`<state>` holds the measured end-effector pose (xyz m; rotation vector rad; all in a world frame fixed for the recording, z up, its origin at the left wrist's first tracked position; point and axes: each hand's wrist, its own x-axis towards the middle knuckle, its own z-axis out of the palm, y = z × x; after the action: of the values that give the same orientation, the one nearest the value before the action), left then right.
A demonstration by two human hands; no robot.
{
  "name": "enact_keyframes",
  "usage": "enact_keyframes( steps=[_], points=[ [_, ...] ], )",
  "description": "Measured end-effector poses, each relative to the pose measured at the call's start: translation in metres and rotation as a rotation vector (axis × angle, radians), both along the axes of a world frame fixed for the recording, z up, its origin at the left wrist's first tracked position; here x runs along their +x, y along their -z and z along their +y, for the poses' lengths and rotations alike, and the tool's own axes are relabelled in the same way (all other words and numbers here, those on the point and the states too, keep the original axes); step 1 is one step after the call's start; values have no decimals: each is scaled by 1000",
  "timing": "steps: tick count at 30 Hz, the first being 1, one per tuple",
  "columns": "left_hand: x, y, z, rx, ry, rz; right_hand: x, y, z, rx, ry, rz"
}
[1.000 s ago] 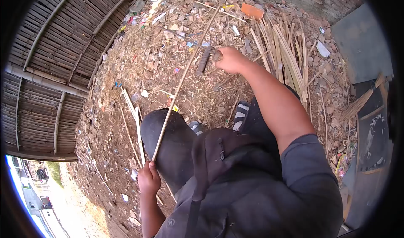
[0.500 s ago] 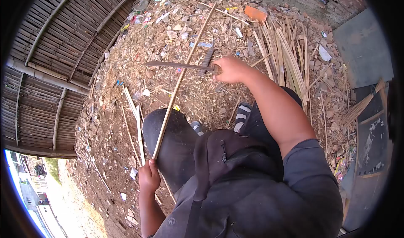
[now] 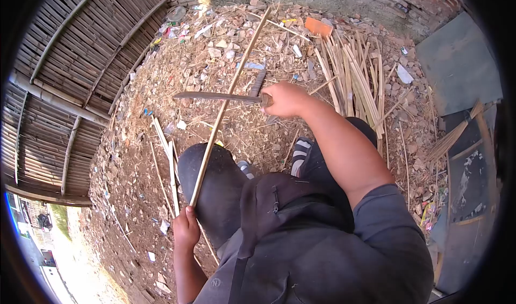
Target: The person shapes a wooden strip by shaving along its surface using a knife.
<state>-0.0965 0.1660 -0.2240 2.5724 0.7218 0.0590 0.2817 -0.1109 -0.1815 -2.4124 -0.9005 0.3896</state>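
Observation:
My left hand (image 3: 186, 228) grips the lower end of a long bamboo strip (image 3: 230, 102), which slants up across my knee toward the wall. In my right hand (image 3: 285, 100) is the handle of a machete (image 3: 217, 96). Its dark blade points left and crosses the strip around the middle; whether it touches the strip cannot be made out. A dark ridged object (image 3: 258, 82) lies on the ground just beyond the blade.
A pile of split bamboo strips (image 3: 357, 78) lies at the upper right, near an orange piece (image 3: 319, 27). More strips (image 3: 172, 169) lie left of my knee. A bamboo-slat wall (image 3: 70, 51) stands left, dark panels (image 3: 457, 62) right. Rubble covers the ground.
The view has shifted a little. The blade, slightly tilted before, now lies nearly level across the strip. Both hands keep their holds.

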Motion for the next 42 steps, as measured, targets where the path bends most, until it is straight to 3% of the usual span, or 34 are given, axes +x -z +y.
enact_keyframes(
  steps=[18,26,29,36,39,42],
  points=[
    [-34,-23,-7,-44,-113,-25,12,12,34,68,-170,-26],
    [-13,-38,-12,-141,-175,-2,24,24,49,268,-146,2],
    [-2,-40,-16,-149,-175,38,23,16,36,194,-148,3],
    [16,-34,-22,-127,-129,6,16,7,15,113,-16,-265],
    [18,-28,-22,-68,-113,2,13,6,13,-1,-175,-304],
    [19,-26,-27,125,-82,51,-7,2,21,55,-364,-418]
  ],
)
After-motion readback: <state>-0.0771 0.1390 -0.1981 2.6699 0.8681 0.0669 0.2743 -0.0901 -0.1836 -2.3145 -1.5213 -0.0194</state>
